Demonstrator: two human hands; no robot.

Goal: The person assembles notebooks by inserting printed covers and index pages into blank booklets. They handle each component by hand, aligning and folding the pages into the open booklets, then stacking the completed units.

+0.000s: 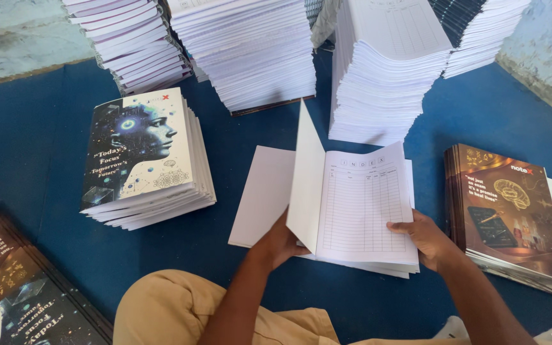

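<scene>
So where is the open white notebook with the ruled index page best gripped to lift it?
Probably the open white notebook by its near bottom edge, from the person's side: it lies flat on the blue mat, cover raised, and both hands, left and right, sit there.

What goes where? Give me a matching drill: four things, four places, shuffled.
Things:
1 open notebook
2 brown-cover stack
3 face-cover stack
4 tall white stacks

Places:
A far row, at the back
B left of the hands
C right of the right hand
D between both hands, left hand under the raised cover

Pairs: 1-D, 2-C, 3-B, 4-A
</scene>
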